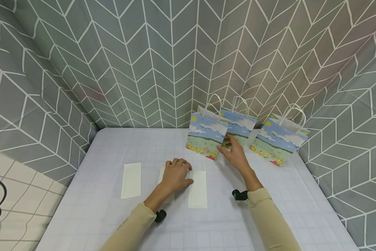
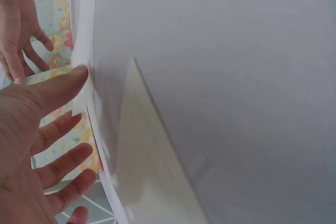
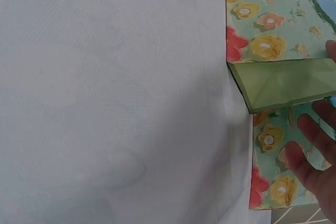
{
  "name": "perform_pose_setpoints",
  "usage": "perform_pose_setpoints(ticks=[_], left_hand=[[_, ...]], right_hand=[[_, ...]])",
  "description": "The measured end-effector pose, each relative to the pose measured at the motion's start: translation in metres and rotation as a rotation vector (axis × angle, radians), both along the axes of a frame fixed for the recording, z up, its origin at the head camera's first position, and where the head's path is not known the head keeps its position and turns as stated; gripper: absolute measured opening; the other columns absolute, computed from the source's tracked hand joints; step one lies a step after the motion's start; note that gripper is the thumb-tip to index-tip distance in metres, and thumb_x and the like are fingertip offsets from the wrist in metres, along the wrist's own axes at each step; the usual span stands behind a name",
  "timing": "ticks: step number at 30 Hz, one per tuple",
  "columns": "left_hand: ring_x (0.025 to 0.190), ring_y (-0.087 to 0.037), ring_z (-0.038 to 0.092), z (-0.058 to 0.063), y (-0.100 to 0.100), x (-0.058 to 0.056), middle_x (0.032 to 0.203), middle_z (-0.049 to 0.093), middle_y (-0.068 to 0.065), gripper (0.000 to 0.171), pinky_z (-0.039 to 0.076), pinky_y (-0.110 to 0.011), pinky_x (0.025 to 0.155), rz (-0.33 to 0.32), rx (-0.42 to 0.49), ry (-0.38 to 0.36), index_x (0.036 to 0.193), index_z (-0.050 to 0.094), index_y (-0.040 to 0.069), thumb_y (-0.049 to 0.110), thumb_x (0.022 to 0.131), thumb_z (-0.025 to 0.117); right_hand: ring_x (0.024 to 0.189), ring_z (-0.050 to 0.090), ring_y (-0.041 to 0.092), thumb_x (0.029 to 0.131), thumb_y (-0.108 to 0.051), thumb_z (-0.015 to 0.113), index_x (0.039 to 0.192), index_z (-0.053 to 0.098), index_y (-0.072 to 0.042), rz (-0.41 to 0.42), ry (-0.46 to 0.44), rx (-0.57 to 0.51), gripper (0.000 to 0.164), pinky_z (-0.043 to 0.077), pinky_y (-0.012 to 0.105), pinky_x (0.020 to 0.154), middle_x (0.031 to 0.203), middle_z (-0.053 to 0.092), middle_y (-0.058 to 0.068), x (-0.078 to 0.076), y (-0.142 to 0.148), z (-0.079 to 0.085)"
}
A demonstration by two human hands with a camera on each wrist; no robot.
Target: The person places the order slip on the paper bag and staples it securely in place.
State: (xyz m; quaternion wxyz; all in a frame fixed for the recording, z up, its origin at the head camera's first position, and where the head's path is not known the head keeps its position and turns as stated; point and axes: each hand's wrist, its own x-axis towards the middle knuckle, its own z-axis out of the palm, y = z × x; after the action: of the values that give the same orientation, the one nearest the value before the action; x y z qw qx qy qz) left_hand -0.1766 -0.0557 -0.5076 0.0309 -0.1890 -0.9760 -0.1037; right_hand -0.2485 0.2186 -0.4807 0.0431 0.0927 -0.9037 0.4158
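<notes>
My left hand [image 1: 176, 176] is over the middle cream paper slip [image 1: 170, 198], hiding most of it. Its thumb lies by the left edge of the right slip [image 1: 198, 190]; whether it touches is unclear. In the left wrist view its fingers [image 2: 65, 163] are spread and hold nothing. At the lower right side of the leftmost paper gift bag [image 1: 207, 134], my right hand [image 1: 236, 155] has its thumb near the bag's edge. Its fingers [image 3: 315, 135] are extended in front of the middle gift bag [image 1: 239, 122]. All the bags are printed with sky, clouds and flowers.
Another matching bag [image 1: 277, 139] stands tilted at the back right. A third lined slip [image 1: 131, 180] lies flat to the left on the white tablecloth [image 1: 103, 150]. Grey patterned curtains [image 1: 144, 62] border the table's back and right side.
</notes>
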Motion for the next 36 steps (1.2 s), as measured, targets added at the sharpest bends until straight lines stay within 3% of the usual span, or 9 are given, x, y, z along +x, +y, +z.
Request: perform_pose_setpoints(ticks=[6, 12, 26, 36], left_hand=[[0.118, -0.026, 0.054, 0.001, 0.001, 0.001, 0.117, 0.067, 0.004, 0.020, 0.037, -0.052, 0.096, 0.002, 0.041, 0.028, 0.092, 0.071, 0.029, 0.041, 0.082, 0.084], [0.113, -0.024, 0.057, 0.003, 0.001, 0.002, 0.108, 0.070, 0.006, 0.014, 0.039, -0.052, 0.094, -0.022, 0.096, 0.067, 0.085, 0.070, 0.030, 0.035, 0.083, 0.083], [0.094, -0.016, 0.062, 0.018, -0.002, -0.001, 0.093, 0.073, 0.012, 0.013, 0.040, -0.046, 0.088, -0.103, 0.258, 0.148, 0.087, 0.070, 0.030, 0.032, 0.085, 0.082], [0.083, -0.009, 0.059, 0.036, -0.004, -0.005, 0.085, 0.073, 0.015, 0.010, 0.037, -0.041, 0.083, -0.158, 0.420, 0.264, 0.089, 0.074, 0.027, 0.028, 0.085, 0.083]], right_hand=[[0.127, 0.051, 0.038, 0.099, -0.040, 0.065, 0.157, 0.029, -0.005, 0.001, -0.015, -0.001, 0.076, 0.042, 0.058, 0.101, 0.141, 0.051, 0.020, 0.000, 0.001, 0.000], [0.126, 0.052, 0.038, 0.099, -0.041, 0.064, 0.157, 0.030, -0.006, 0.014, -0.035, -0.011, 0.076, 0.043, 0.057, 0.099, 0.141, 0.052, 0.020, 0.003, 0.003, 0.002], [0.127, 0.053, 0.039, 0.098, -0.045, 0.064, 0.153, 0.036, -0.007, 0.070, -0.042, -0.011, 0.073, 0.045, 0.058, 0.098, 0.144, 0.051, 0.017, 0.009, 0.008, 0.002], [0.128, 0.053, 0.039, 0.097, -0.044, 0.065, 0.149, 0.042, -0.010, 0.117, -0.077, -0.010, 0.066, 0.046, 0.058, 0.097, 0.141, 0.054, 0.015, 0.020, 0.006, 0.004]])
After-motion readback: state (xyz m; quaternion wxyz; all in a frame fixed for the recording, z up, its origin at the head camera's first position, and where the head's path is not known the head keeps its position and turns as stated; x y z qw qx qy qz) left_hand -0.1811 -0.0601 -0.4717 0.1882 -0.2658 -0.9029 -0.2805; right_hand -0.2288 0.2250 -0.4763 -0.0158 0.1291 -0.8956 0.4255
